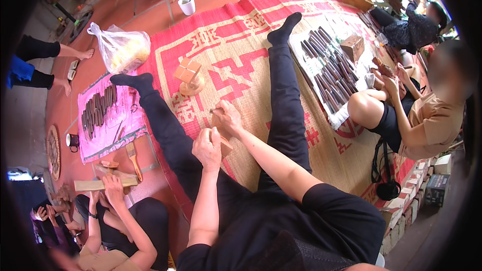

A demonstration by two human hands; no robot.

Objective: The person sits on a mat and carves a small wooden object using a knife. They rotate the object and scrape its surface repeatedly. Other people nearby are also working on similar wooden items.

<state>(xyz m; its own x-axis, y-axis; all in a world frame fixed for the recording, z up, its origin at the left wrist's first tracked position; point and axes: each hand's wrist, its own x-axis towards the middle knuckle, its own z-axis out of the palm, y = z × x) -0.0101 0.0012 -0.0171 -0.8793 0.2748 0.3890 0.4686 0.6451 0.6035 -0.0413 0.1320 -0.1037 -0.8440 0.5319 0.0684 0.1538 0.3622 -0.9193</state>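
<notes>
Between my outstretched legs, the woven mat (241, 65) lies open ahead of my hands. A small wooden stand (189, 76) blocks the forward-left path. My left leg (160, 125) walls off the pink cloth of tools (103, 115); my right leg (283, 95) bars the tool row (329, 68) and a seated person's knee (361, 108).

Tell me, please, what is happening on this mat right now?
A person sits with legs spread on a red woven mat, both hands on a small piece of wood: the left hand near its lower end, the right hand at its upper end. Dark carving tools lie on a pink cloth; other people work nearby.
</notes>
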